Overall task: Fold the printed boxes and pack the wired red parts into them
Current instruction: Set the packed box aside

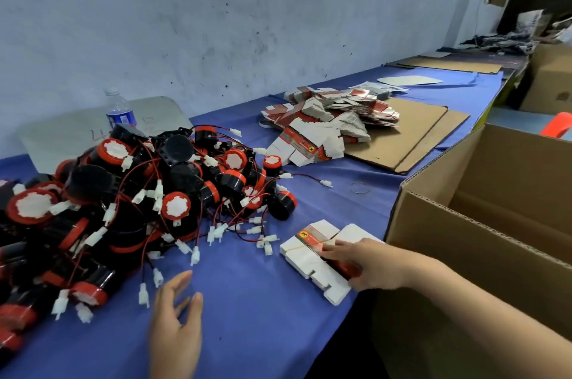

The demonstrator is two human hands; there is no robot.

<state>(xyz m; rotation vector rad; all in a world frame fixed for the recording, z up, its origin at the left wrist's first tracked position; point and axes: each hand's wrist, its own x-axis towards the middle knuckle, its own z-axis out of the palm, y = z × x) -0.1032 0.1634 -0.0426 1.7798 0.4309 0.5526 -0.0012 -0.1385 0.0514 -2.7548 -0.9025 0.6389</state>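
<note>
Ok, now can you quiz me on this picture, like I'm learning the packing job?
1. True or false: the left hand is holding a red part.
2. What does the right hand touch? A the water bottle; B the banded stack of flat boxes; C the big carton.
3. Fill in: the pile of wired red parts lies on a ____ cloth.
Key: 1 false; 2 B; 3 blue.

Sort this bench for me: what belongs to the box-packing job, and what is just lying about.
Job: pile of wired red parts; banded stack of flat boxes; loose heap of flat printed boxes; big open carton (probably for packed boxes).
Lying about: water bottle; rubber band; cardboard sheets.
</note>
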